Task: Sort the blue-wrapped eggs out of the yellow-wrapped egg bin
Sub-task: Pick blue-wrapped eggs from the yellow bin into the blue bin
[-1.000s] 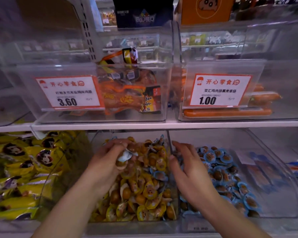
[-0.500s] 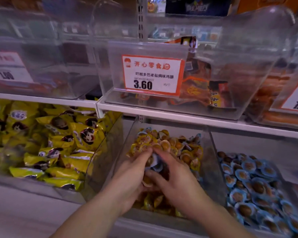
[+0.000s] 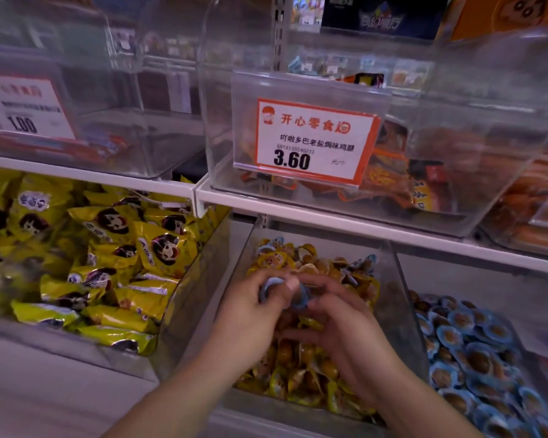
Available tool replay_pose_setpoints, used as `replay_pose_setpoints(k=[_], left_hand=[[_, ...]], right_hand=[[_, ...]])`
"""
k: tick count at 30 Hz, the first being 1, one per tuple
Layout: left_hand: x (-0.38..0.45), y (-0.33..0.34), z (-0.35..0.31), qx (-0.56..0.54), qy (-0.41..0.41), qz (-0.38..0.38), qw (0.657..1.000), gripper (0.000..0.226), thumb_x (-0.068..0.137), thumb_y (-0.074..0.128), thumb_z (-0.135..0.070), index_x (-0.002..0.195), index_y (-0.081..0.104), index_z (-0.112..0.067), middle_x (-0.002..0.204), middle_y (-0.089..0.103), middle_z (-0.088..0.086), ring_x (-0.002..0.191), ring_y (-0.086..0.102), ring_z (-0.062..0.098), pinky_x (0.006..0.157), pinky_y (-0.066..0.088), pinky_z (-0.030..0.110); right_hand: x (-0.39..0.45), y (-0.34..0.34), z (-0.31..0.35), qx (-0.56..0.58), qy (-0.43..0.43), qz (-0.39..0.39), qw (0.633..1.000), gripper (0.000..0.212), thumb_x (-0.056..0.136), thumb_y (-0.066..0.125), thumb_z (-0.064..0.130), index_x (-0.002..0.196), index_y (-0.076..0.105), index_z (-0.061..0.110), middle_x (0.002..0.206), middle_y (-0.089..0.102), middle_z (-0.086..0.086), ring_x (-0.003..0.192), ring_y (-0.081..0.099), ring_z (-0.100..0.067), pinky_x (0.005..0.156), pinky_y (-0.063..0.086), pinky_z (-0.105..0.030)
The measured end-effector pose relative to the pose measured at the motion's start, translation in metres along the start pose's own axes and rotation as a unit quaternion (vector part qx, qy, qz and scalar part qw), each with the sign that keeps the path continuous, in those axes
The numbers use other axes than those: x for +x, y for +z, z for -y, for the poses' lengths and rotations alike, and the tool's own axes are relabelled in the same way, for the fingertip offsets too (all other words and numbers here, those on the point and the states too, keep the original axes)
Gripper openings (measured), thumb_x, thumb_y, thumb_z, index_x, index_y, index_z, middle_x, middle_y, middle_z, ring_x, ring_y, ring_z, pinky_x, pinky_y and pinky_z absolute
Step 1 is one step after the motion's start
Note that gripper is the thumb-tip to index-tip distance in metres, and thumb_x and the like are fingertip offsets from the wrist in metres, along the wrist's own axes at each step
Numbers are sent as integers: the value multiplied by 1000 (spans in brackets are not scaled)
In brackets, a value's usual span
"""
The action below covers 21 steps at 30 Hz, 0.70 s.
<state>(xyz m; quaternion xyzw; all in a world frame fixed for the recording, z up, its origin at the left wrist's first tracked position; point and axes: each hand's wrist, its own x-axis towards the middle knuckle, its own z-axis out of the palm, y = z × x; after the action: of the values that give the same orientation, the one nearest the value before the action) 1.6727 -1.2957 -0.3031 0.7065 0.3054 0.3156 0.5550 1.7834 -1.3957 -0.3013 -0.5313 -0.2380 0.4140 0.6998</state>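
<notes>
A clear bin (image 3: 244,257) on the lower shelf holds a heap of yellow-wrapped eggs (image 3: 301,371) with a few blue-wrapped ones near its back. Both my hands are over the heap. My left hand (image 3: 250,317) pinches a blue-wrapped egg (image 3: 271,287) between thumb and fingers. My right hand (image 3: 342,330) has its fingers curled at a second blue-wrapped egg (image 3: 301,300) just beside the first; whether it grips that egg is unclear. To the right, another clear bin holds the blue-wrapped eggs (image 3: 475,352).
A bin of yellow snack packets (image 3: 108,254) stands to the left. The white shelf edge (image 3: 361,222) runs just above the egg bins, carrying clear bins with orange packets (image 3: 402,181) and a 3.60 price card (image 3: 314,140).
The camera has moved closer. My hands stay together over the yellow heap, and the left hand now shows a blue-wrapped egg in its fingertips beside the one at the right hand.
</notes>
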Motion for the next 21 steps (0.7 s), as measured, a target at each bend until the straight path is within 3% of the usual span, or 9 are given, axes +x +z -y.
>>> replay_pose_setpoints(k=[2, 4, 6, 8, 10, 12, 15, 18, 21], left_hand=[[-5, 4, 0, 175, 150, -1, 973, 45, 87, 70, -42, 128, 53, -50, 115, 62, -30, 104, 57, -6, 93, 48, 22], [-10, 14, 1, 237, 224, 8, 945, 82, 83, 75, -41, 146, 25, -58, 120, 56, -31, 106, 51, -5, 90, 41, 12], [-15, 27, 2, 258, 254, 7, 932, 103, 78, 79, -38, 152, 9, -54, 116, 66, -11, 102, 60, 15, 84, 48, 25], [-16, 36, 2, 294, 274, -13, 915, 118, 71, 85, -35, 156, 4, -46, 108, 71, -1, 90, 64, 26, 76, 51, 31], [-14, 40, 0, 306, 286, 21, 908, 115, 77, 78, -43, 156, -5, -43, 131, 64, -7, 101, 61, 28, 85, 50, 34], [-12, 41, -1, 308, 284, 88, 904, 100, 85, 53, -65, 153, -17, -44, 156, 37, -17, 125, 49, 26, 102, 42, 36], [-12, 48, -1, 308, 292, 123, 897, 85, 86, 26, -80, 153, -14, -45, 161, 12, -22, 141, 33, 16, 113, 28, 27], [-11, 57, -4, 271, 301, 124, 906, 69, 94, 31, -64, 155, 7, -41, 159, 21, -20, 143, 30, 9, 112, 22, 21], [-6, 61, -2, 267, 313, 120, 904, 60, 96, 38, -50, 153, 30, -31, 150, 37, -17, 136, 31, -2, 108, 27, 18]], right_hand=[[-4, 5, 3, 112, 30, 22, 993, 34, 86, 66, 22, 117, 69, 9, 116, 70, -18, 93, 71, -25, 77, 59, -47], [-9, 10, 7, 196, 46, 18, 979, 38, 89, 64, 29, 119, 69, 6, 114, 71, -18, 88, 72, -20, 68, 58, -33], [-12, 11, 8, 238, 59, -6, 970, 37, 86, 66, 27, 115, 72, 6, 115, 71, -20, 96, 73, -25, 67, 59, -29], [-13, 9, 11, 247, 73, -33, 966, 32, 89, 66, 23, 114, 73, 5, 117, 70, -21, 102, 70, -31, 72, 61, -32], [-14, 1, 16, 229, 67, -69, 969, 29, 91, 62, 12, 117, 70, 3, 118, 69, -23, 105, 70, -34, 71, 59, -33], [-15, -9, 22, 196, 47, -101, 974, 31, 89, 59, -1, 118, 68, 2, 115, 71, -23, 104, 71, -34, 71, 60, -34], [-22, -20, 29, 140, 12, -115, 983, 30, 88, 62, -3, 116, 68, 6, 105, 75, -18, 94, 74, -27, 61, 58, -28], [-30, -31, 34, 102, -20, -121, 987, 31, 86, 68, 1, 115, 69, 14, 103, 76, -15, 94, 74, -27, 62, 56, -27], [-33, -50, 40, 58, -70, -170, 981, 30, 80, 70, 7, 104, 72, 24, 106, 74, -16, 94, 73, -34, 76, 60, -41]])
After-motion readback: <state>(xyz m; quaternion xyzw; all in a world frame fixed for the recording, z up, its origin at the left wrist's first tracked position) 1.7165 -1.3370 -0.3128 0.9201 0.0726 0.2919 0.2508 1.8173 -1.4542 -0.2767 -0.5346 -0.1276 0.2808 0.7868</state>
